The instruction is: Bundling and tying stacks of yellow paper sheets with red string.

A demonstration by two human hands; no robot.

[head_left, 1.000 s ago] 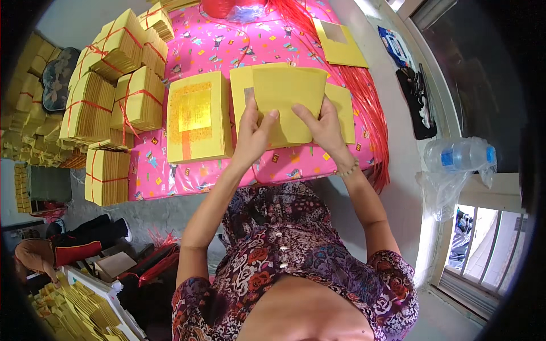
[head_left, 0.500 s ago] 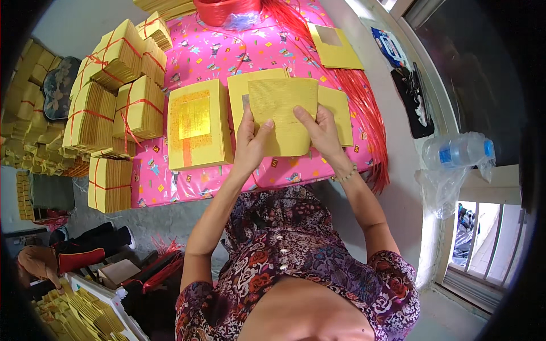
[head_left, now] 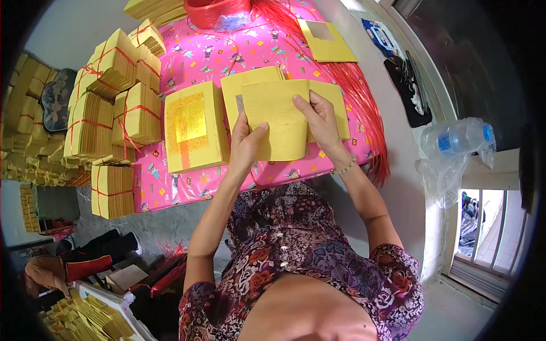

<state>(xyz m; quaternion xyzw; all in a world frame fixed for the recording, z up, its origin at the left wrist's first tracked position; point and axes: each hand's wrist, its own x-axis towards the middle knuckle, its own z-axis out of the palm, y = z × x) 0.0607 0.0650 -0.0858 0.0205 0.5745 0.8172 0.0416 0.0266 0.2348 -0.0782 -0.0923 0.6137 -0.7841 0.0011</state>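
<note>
Between my hands a sheaf of yellow paper (head_left: 278,128) is held up, slightly bowed, its broad face toward me. My left hand (head_left: 245,142) is closed on its lower left edge, thumb lying on the front. At the upper right edge my right hand (head_left: 321,119) pinches it, with the thumb on the front near the corner. Behind the sheaf, more yellow paper (head_left: 250,77) lies on the table, partly hidden, and another yellow piece (head_left: 331,108) shows to the right. To the left lies a thick yellow paper stack (head_left: 215,128) with a gold square on top.
Red-tied yellow paper bundles (head_left: 88,128) are piled along the left of the pink patterned table (head_left: 199,68). Red strands (head_left: 358,96) hang over its right side from near a red basket (head_left: 213,14). A plastic bottle (head_left: 458,138) lies on the right ledge. Another person (head_left: 48,273) sits lower left.
Both hands still grip the sheaf, which has shifted slightly left and down in view. Its top edge has moved against my right thumb. The whole scene has shifted a little.
</note>
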